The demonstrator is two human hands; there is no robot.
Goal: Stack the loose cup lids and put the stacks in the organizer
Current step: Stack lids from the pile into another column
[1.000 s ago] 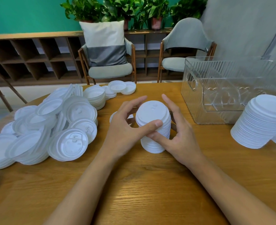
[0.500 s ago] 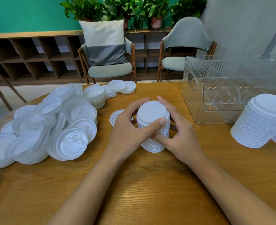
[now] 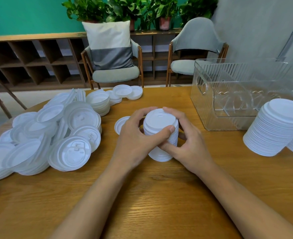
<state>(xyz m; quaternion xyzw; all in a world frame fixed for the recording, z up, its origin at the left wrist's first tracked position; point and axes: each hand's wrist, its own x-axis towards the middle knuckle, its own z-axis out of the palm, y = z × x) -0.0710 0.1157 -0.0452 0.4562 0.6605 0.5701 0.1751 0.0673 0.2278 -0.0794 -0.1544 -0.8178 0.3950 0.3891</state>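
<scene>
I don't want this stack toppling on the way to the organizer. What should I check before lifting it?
1. Grip: left hand and right hand hold the centre stack from both sides, fingers curled round it: ok.
2. Stack straight: the hands cover its middle: cannot tell.
3. Organizer open on top, no lids seen inside: ok.
4. Route: bare table between centre stack and organizer: ok.
5. Tall stack at right stands in front of the organizer's right end, off the direct line: ok.
6. Stray lids: a single lid lies behind the left hand, not stacked: not ok.
</scene>
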